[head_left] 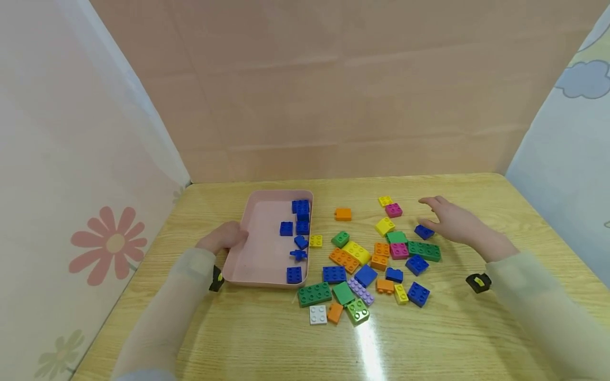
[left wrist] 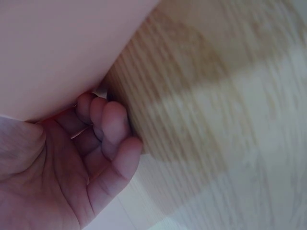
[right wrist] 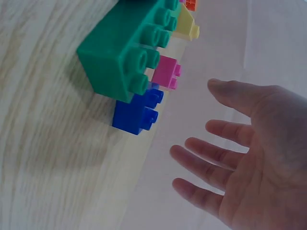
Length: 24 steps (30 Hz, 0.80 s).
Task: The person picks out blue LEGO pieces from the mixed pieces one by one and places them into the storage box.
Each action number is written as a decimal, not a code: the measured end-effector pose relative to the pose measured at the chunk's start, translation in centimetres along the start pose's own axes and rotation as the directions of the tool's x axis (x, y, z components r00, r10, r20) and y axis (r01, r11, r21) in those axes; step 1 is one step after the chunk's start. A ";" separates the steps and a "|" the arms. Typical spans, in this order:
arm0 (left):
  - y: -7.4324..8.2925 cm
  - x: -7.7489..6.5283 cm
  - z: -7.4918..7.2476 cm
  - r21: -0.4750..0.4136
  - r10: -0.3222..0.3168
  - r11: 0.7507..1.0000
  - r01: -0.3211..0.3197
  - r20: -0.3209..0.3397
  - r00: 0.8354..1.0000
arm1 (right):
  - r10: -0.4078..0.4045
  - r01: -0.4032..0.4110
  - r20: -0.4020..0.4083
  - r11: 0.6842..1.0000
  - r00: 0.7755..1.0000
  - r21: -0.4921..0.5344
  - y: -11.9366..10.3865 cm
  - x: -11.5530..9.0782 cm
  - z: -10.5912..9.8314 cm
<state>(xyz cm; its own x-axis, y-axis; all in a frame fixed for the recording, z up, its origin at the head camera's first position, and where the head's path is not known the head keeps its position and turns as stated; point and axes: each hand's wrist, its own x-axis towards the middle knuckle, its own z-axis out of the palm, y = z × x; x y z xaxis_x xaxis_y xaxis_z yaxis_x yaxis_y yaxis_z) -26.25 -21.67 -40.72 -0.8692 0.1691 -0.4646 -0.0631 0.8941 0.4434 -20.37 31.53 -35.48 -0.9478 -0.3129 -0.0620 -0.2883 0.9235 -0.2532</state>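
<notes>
At the left side of a pink tray, my left hand grips the rim with the thumb over the inner side. The left wrist view has its fingers curled against the tray's outer wall. Several blue bricks lie in the tray, mostly along its right wall. My right hand hovers over the far right of the table, fingers spread and holding nothing. Just beside its fingertips lies a blue brick. A long green brick stands in front of that blue brick in the right wrist view.
Loose bricks of many colours spread over the table right of the tray, among them an orange brick, a pink brick and a white brick. A yellow brick sits against the tray's right side. Pale panels flank the wooden table.
</notes>
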 end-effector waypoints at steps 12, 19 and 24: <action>0.1 -0.2 0.1 0.003 0.018 1.000 -0.018 -0.013 1.000 | 0.092 -0.090 0.132 0.996 0.987 -0.018 0.2 0.1 1.5; 0.1 -0.4 0.1 0.000 0.015 1.000 -0.015 -0.016 1.000 | 0.106 -0.103 0.154 0.994 0.982 -0.032 0.4 0.5 2.1; 0.2 -0.4 0.1 0.008 0.020 1.000 -0.019 -0.017 1.000 | 0.095 -0.093 0.151 0.995 0.984 -0.023 0.4 0.7 2.3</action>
<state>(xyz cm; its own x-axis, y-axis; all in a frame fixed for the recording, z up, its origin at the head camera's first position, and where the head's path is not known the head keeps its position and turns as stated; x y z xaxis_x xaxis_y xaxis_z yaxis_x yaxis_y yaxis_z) -25.83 -21.53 -40.55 -0.8787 0.1793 -0.4424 -0.0421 0.8940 0.4460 -20.83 31.20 -37.81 -0.9393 -0.2534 -0.2313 -0.2020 0.9534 -0.2242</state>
